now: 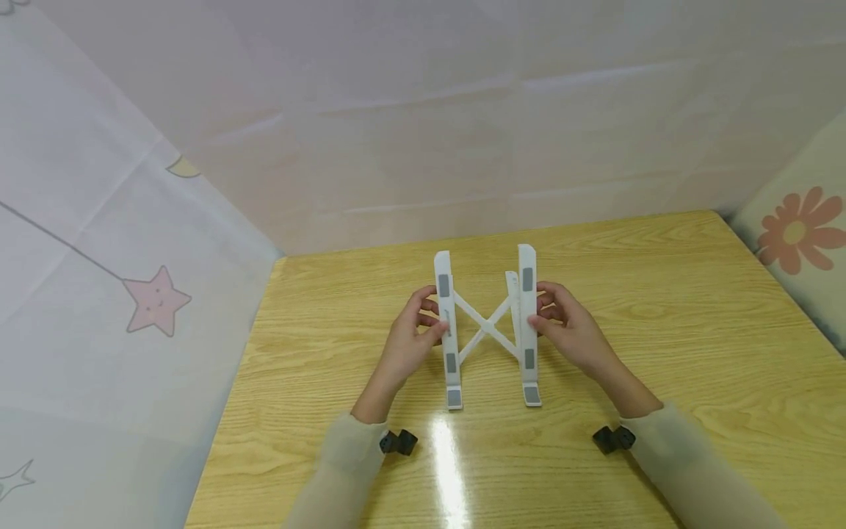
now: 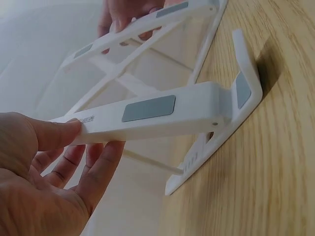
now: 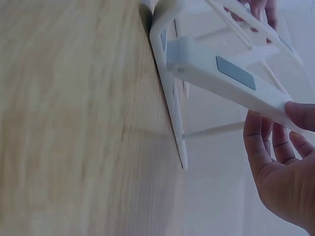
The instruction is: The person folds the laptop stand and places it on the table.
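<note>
A white folding laptop stand [image 1: 487,325] stands unfolded on the wooden table, its two side rails joined by an X-shaped brace. Grey pads line the rails, and the front ends turn up into small lips. My left hand [image 1: 413,330] pinches the left rail, thumb on top and fingers beneath, as the left wrist view [image 2: 54,167] shows. On the other side my right hand [image 1: 568,327] grips the right rail the same way, thumb above and fingers under it. In the right wrist view, the rail [image 3: 231,81] slopes up from the base bar lying on the table.
The wooden table [image 1: 317,330] meets a pale cloth backdrop [image 1: 410,147] at the back and left. A pink star [image 1: 157,301] and a red flower [image 1: 793,231] are printed on the side cloths. Small black devices [image 1: 399,442] sit at both wrists.
</note>
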`<state>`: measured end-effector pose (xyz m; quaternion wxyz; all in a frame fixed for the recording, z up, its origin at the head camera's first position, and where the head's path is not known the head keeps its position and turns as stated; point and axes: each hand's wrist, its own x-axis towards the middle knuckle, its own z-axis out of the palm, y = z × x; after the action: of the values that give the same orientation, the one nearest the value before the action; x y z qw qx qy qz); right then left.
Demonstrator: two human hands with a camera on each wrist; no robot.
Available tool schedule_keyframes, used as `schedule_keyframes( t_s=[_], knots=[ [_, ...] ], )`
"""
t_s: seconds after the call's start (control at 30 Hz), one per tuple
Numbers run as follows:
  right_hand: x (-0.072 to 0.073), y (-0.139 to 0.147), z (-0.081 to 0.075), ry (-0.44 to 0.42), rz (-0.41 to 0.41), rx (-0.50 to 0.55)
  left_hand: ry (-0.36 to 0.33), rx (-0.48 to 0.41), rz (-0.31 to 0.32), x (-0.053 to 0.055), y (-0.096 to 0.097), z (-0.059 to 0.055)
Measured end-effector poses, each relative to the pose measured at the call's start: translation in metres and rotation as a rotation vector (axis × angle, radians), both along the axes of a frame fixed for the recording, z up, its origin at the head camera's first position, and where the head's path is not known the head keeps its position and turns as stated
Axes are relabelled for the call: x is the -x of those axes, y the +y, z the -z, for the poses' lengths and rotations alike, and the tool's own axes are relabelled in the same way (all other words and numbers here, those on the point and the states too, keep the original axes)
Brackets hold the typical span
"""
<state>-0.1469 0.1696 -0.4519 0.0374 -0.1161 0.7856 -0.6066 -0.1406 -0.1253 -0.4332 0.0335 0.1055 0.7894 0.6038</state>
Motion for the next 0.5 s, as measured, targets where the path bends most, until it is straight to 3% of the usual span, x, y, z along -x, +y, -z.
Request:
schedule_keyframes(
  t_s=[0.03,0.2,0.5],
  knots=[
    [0.0,-0.003,0.0,0.001,-0.007,0.001,0.006,0.002,0.005,0.002,0.0,0.006],
    [-0.002,-0.007,-0.002,0.002,0.004,-0.024,0.019,0.005,0.018,0.002,0.004,0.007],
    [-0.001,-0.007,-0.004,0.004,0.018,-0.032,-0.021,-0.009,0.007,0.001,0.013,0.002]
  ],
)
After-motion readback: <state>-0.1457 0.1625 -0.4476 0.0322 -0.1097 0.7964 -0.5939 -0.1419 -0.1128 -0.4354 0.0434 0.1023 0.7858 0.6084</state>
